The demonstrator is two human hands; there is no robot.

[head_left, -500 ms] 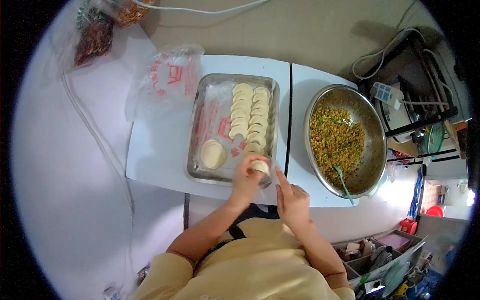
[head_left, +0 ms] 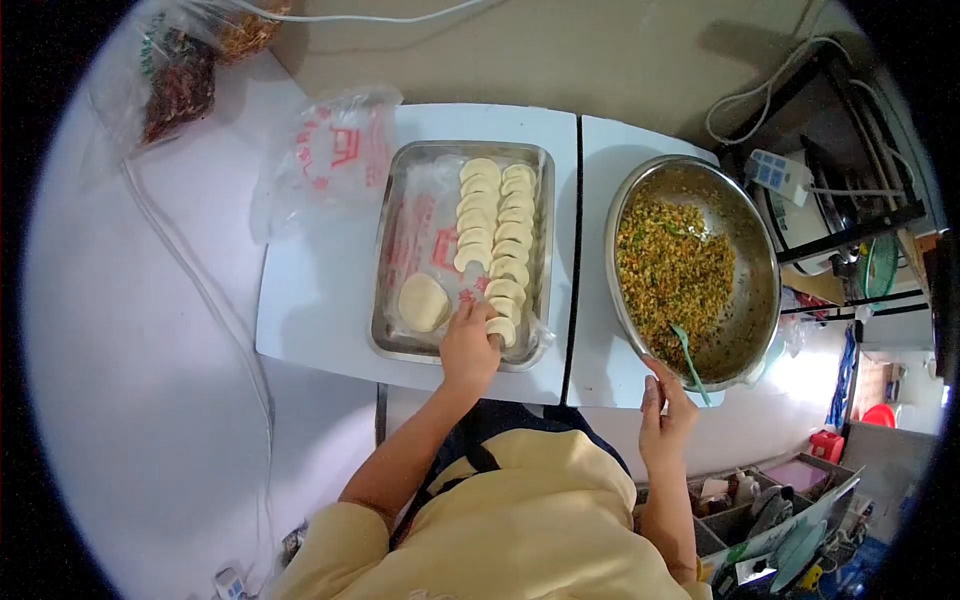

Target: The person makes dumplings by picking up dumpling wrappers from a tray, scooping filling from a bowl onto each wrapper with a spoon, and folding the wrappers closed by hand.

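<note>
My left hand [head_left: 470,348] is over the lower part of a metal tray [head_left: 380,300], its fingers closed around the edge of a folded dumpling [head_left: 502,331] at the bottom of the right row. Two rows of pale dumplings [head_left: 478,215] lie on plastic film in the tray. A stack of round wrappers [head_left: 423,302] sits at the tray's lower left. My right hand [head_left: 668,408] is at the near rim of a large steel bowl [head_left: 755,290], forefinger extended and thumb apart, holding nothing visible. Chopped filling [head_left: 670,270] and a green spoon [head_left: 688,358] are in the bowl.
A plastic bag [head_left: 335,150] with red print lies behind the tray's left side. Bagged food [head_left: 180,90] is at the far left. A power strip [head_left: 780,175] hangs by a black rack at right. Boxes of items [head_left: 735,520] stand lower right.
The dumpling from my hands now lies at the end of the right row. My left hand has moved slightly left, and my right hand has moved right to the bowl's rim.
</note>
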